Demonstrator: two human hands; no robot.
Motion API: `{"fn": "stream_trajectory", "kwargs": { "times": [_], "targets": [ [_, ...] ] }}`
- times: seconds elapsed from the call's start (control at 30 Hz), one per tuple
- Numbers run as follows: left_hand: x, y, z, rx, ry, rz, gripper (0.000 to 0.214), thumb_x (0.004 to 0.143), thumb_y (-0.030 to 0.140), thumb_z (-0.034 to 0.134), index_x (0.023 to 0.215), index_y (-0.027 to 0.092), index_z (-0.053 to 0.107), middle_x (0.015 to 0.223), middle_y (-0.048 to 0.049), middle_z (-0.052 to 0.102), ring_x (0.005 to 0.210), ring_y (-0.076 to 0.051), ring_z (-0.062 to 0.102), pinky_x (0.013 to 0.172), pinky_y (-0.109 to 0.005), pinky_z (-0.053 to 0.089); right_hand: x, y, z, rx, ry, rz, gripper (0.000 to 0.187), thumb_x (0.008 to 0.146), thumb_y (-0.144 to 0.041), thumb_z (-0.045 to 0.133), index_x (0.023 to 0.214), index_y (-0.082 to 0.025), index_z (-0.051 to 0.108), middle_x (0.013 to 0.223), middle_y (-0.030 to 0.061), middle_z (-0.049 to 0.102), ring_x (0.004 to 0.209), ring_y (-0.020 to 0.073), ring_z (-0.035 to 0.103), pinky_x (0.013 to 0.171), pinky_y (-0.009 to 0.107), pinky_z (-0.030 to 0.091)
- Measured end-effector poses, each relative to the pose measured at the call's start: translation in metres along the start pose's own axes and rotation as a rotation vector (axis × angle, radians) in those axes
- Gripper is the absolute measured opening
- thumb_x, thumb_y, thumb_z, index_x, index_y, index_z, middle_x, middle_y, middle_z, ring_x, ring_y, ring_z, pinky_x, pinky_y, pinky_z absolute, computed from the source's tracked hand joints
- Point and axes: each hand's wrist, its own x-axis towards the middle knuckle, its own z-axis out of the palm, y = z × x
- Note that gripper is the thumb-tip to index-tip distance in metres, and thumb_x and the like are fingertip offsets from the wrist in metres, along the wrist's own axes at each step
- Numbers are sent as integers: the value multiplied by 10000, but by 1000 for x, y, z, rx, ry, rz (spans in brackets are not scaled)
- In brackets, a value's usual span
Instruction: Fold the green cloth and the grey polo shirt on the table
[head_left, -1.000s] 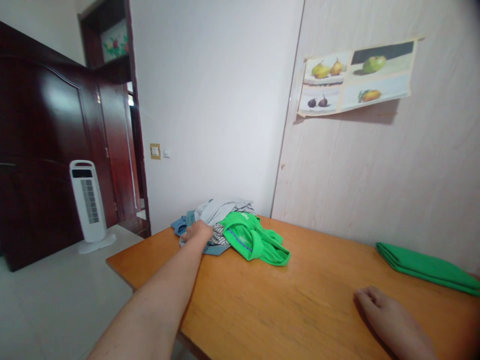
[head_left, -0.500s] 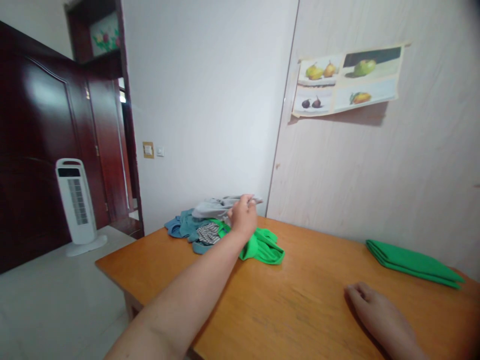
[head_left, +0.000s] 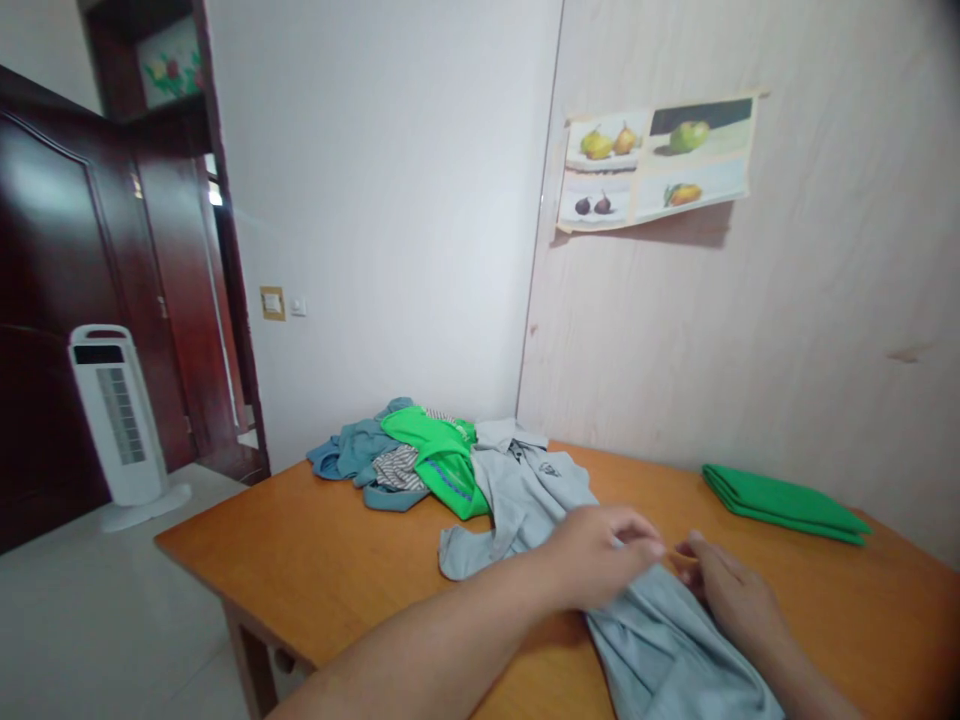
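A grey shirt [head_left: 532, 490] with a small dark emblem stretches from the far side of the table towards its near edge, wrinkled and partly lying over itself. My left hand [head_left: 600, 555] is over the middle of the shirt, its thumb and bent fingers loosely apart. Close by on the right, my right hand [head_left: 731, 590] hovers at the shirt's edge, fingers curved and parted; its fingertips are slightly blurred. At the shirt's far left end lies a bright green garment [head_left: 442, 460], heaped with blue-grey clothes [head_left: 356, 450] and a striped cloth [head_left: 397, 467].
A folded green cloth [head_left: 784, 503] rests at the back right of the wooden table [head_left: 360, 570]. Behind stands a wall with a fruit picture sheet [head_left: 660, 165]. On the floor at left is a white tower fan [head_left: 116, 420] beside a dark red door [head_left: 52, 270].
My left hand has brought the grey shirt from the pile towards the right and nearer to me, spreading it lengthwise. The bright green garment has shifted left onto the pile. Both hands are now close together.
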Motion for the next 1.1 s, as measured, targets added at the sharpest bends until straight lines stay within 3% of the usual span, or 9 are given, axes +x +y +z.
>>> {"fn": "stream_trajectory", "kwargs": {
  "times": [0.1, 0.17, 0.27, 0.4, 0.5, 0.67, 0.83, 0.97, 1.1],
  "targets": [
    [3, -25, -35, 445, 447, -173, 308, 897, 406, 569, 1137, 237, 663, 1161, -94, 685, 1101, -283, 601, 978, -397, 428, 1, -1, 0, 79, -79, 46, 638, 892, -660, 304, 889, -178, 721, 769, 75, 727, 793, 253, 677, 748, 327, 491],
    [2, -43, -57, 700, 528, -390, 454, 823, 449, 655, 1213, 220, 614, 1231, -147, 634, 1185, -353, 540, 1002, -457, 396, 3, 0, 2, 57, -81, 19, 623, 883, -665, 334, 877, -182, 727, 789, 76, 729, 836, 260, 670, 765, 323, 480],
    [-3, -66, -73, 884, 422, -611, 484, 788, 435, 679, 1189, 176, 599, 1227, -187, 611, 1167, -372, 551, 950, -447, 428, 6, 3, 5, 4, -82, -13, 592, 881, -657, 356, 870, -197, 727, 811, 71, 734, 854, 262, 664, 748, 316, 470],
    [-3, -81, -68, 886, 239, -650, 186, 804, 182, 599, 978, 174, 666, 1029, -135, 692, 990, -277, 654, 833, -335, 471, 8, 7, 8, -42, -90, -57, 560, 878, -666, 377, 827, -223, 716, 764, 57, 723, 790, 253, 659, 703, 317, 455],
    [0, -78, -63, 883, 236, -621, 174, 837, 167, 551, 960, 201, 669, 1009, -97, 699, 980, -244, 654, 835, -312, 464, 8, 7, 9, -75, -111, -63, 565, 885, -677, 363, 765, -234, 692, 766, 54, 721, 785, 252, 658, 699, 321, 446],
    [-1, -72, -71, 980, 413, -623, 500, 823, 483, 627, 1214, 175, 575, 1268, -171, 584, 1206, -363, 520, 972, -460, 407, 6, 3, 8, -115, -138, -42, 597, 901, -691, 312, 720, -239, 658, 747, 51, 707, 781, 249, 651, 683, 323, 432],
    [-6, -82, -90, 874, 317, -757, 266, 796, 182, 620, 1049, 114, 669, 1142, -228, 655, 1128, -371, 593, 931, -453, 428, 6, 2, 8, -137, -142, -51, 594, 910, -678, 303, 729, -237, 657, 763, 51, 707, 782, 243, 651, 684, 320, 432],
    [-2, -76, -86, 744, 237, -669, 219, 834, 82, 511, 910, 125, 712, 993, -178, 711, 1026, -296, 651, 879, -374, 457, 6, 2, 9, -144, -147, -57, 591, 910, -676, 310, 693, -239, 644, 729, 45, 699, 754, 239, 652, 675, 319, 438],
    [-1, -49, -49, 516, 65, -469, 195, 890, 198, 538, 961, 182, 718, 894, -32, 725, 847, -167, 663, 751, -240, 488, 7, 3, 7, -95, -173, -57, 616, 895, -715, 316, 728, -237, 667, 739, 50, 703, 769, 249, 656, 690, 333, 453]
  ]
}}
